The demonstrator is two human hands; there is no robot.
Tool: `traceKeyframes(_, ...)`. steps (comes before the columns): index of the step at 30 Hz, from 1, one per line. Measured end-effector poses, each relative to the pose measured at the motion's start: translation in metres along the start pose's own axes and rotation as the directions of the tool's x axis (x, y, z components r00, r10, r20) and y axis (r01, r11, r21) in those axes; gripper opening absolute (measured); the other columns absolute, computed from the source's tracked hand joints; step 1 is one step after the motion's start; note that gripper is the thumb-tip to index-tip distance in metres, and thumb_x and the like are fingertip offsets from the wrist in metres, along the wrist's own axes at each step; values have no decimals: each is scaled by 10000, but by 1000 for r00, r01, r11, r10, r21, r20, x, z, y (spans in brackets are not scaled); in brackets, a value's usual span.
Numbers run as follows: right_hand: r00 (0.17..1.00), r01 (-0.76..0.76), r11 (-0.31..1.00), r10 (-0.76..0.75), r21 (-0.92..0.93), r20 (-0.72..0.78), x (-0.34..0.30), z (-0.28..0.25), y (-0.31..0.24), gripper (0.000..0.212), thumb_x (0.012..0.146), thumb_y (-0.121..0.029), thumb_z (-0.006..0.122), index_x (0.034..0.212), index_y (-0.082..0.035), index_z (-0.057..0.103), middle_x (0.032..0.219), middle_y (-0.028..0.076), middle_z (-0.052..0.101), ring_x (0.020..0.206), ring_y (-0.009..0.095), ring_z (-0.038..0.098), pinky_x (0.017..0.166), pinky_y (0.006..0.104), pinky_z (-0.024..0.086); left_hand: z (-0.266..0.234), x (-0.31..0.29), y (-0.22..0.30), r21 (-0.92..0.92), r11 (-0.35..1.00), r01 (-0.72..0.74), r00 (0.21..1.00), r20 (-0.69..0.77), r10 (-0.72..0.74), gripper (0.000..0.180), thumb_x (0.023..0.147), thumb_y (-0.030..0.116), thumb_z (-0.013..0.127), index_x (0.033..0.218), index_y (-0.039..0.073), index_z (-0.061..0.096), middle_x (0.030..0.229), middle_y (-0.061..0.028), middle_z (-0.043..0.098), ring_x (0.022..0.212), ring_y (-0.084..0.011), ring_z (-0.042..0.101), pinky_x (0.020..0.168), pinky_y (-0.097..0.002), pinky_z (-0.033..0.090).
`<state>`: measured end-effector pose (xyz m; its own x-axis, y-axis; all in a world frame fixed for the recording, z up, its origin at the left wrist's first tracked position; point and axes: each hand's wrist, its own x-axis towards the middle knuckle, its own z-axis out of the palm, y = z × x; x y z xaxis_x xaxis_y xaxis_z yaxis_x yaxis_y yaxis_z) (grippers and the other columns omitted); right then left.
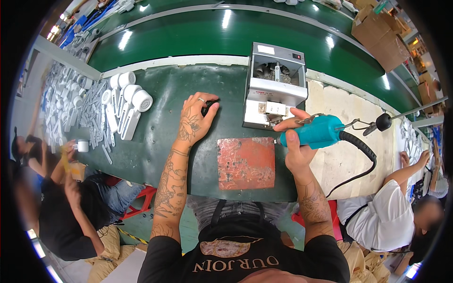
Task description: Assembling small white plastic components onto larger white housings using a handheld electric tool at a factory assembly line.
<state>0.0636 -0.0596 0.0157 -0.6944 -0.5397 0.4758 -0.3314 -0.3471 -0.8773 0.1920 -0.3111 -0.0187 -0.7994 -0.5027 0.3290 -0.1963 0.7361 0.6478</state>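
My right hand (298,150) is wrapped round a teal electric screwdriver (317,133), held sideways with its tip pointing left, just in front of the screw feeder. A hanger at its rear end is hooked to a cord from a metal arm. The grey screw feeder (275,87) stands at the back, with loose screws visible in its upper tray. My left hand (198,115), with a ring on one finger, has its fingers curled on a small black thing (209,107); most of it is hidden. Between my forearms lies a worn red plate (246,163) on the green work mat.
Several white round-headed housings with handles (128,101) stand at the left beside a heap of grey strips (96,113). A green conveyor belt (179,40) runs behind the table. Cardboard boxes (380,40) sit far right. Co-workers sit on both sides. The screwdriver's black cable (361,151) hangs right.
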Motion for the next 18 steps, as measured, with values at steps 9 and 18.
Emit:
traceKeyframes(9,1000,-15,1000,15,21,-10,-1,1,-2,465,947,-100,659,1333,81,473,946,107,721,901,169,667,837,312,507,-1,-1,1,5,1000,-7,1000,-2,7,207,937,228,670,1076,79,708,1054,-45,662,863,-230,591,893,-363,437)
traceKeyframes(18,1000,-28,1000,28,13,-14,-2,1,-2,465,944,-101,663,1330,81,478,937,112,723,904,174,670,840,318,508,-1,-1,2,-4,1000,0,1000,1,0,208,937,226,669,1076,77,709,1059,-49,664,861,-234,590,889,-362,440)
